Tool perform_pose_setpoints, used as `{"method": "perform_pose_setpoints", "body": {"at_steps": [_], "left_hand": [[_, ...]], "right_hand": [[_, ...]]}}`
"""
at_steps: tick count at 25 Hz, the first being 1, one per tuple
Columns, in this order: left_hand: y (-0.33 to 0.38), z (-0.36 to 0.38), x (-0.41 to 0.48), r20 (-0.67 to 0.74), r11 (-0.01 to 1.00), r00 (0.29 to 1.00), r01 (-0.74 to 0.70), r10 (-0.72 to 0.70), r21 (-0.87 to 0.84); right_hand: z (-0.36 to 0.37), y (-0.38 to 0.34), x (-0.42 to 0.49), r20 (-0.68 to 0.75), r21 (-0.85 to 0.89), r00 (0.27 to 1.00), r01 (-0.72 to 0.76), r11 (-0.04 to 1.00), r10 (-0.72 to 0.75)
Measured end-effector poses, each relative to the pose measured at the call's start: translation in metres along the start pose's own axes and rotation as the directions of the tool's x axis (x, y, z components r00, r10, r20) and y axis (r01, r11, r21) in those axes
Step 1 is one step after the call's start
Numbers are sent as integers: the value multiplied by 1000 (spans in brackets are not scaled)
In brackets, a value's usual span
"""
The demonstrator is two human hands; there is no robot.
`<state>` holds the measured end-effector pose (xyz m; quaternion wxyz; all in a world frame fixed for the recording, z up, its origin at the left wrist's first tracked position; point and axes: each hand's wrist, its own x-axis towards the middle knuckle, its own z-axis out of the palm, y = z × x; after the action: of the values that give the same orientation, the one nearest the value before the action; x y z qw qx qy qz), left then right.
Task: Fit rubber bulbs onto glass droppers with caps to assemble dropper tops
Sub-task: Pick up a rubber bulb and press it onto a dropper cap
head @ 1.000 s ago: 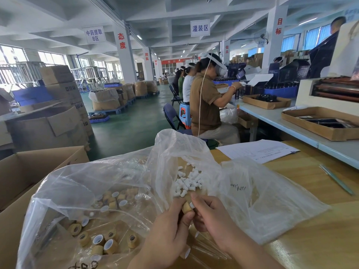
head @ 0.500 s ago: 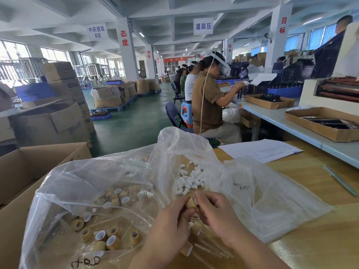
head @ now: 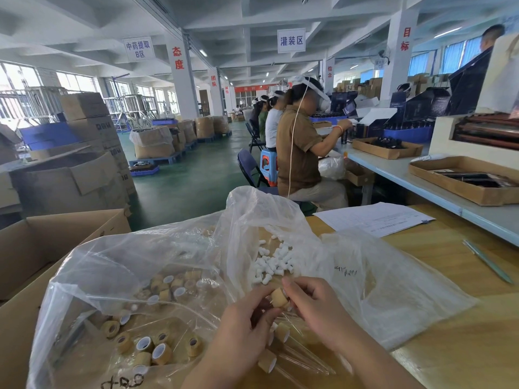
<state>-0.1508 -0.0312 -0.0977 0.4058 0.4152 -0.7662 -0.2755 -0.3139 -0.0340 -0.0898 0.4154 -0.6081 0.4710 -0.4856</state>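
My left hand (head: 244,324) and my right hand (head: 317,307) meet over the near table edge, both pinching one tan wood-look cap (head: 279,298) between fingertips. Something white shows at the cap's right end under my right fingers. Small white rubber bulbs (head: 271,262) lie in a heap just beyond my hands, inside a clear plastic bag (head: 379,290). Several loose tan caps (head: 157,350) with white liners lie in another clear bag (head: 112,276) to the left. Glass droppers with caps (head: 280,357) lie below my hands.
An open cardboard box (head: 42,242) stands at the left. On the wooden table (head: 463,346) lie a printed sheet (head: 373,220) and a green pen (head: 487,261). Seated workers (head: 303,147) fill the bench ahead; cardboard trays (head: 463,179) sit on the right bench.
The cap between my fingertips has turned and tilted a little as both hands work it. The view has shifted slightly. The bags and heaps lie as before.
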Motion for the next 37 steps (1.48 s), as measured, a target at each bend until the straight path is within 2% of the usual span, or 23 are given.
{"method": "perform_pose_setpoints", "body": {"at_steps": [6, 10, 13, 15, 17, 19, 22, 24, 26, 28, 30, 32, 34, 37], "left_hand": [[-10, -6, 0, -161, 993, 987, 5, 14, 119], [-10, -12, 2, -328, 983, 941, 126, -76, 132], [-13, -25, 7, -490, 956, 857, 258, -160, 138], [-15, -33, 9, -583, 912, 787, 367, -201, 181], [-19, -38, 12, -647, 778, 686, 587, -332, 223], [-23, -41, 12, -655, 632, 599, 740, -462, 231], [-27, -47, 12, -598, 530, 569, 805, -565, 265], [-31, -50, 11, -564, 473, 555, 828, -611, 301], [-35, -54, 9, -535, 448, 557, 830, -635, 332], [-38, -56, 9, -503, 454, 566, 824, -653, 338], [-41, -58, 9, -509, 435, 542, 840, -669, 323], [-44, -57, 10, -521, 419, 525, 851, -673, 316], [-47, -56, 10, -510, 430, 539, 842, -670, 326], [-56, -59, 6, -508, 433, 567, 823, -649, 367]], "right_hand": [[-27, 4, 8, -163, -253, 987, -32, 967, -10], [-36, 8, 13, -246, -247, 969, -75, 966, 12], [-43, 8, 14, -322, -263, 947, -89, 961, 0], [-45, 10, 14, -303, -295, 953, -114, 949, 20], [-42, 12, 13, -220, -327, 972, -151, 933, 80], [-38, 12, 12, -144, -419, 982, -173, 891, 123], [-38, 7, 10, -184, -537, 983, -114, 836, 16], [-46, 2, 9, -325, -515, 938, -66, 854, -124], [-63, 4, 11, -529, -489, 827, -111, 865, -193], [-80, 11, 14, -638, -474, 760, -259, 842, -125], [-89, 20, 17, -629, -476, 777, -407, 780, 22], [-91, 28, 18, -582, -540, 803, -503, 675, 132], [-91, 35, 18, -525, -640, 836, -512, 573, 160], [-91, 35, 17, -494, -707, 852, -511, 490, 176]]}}
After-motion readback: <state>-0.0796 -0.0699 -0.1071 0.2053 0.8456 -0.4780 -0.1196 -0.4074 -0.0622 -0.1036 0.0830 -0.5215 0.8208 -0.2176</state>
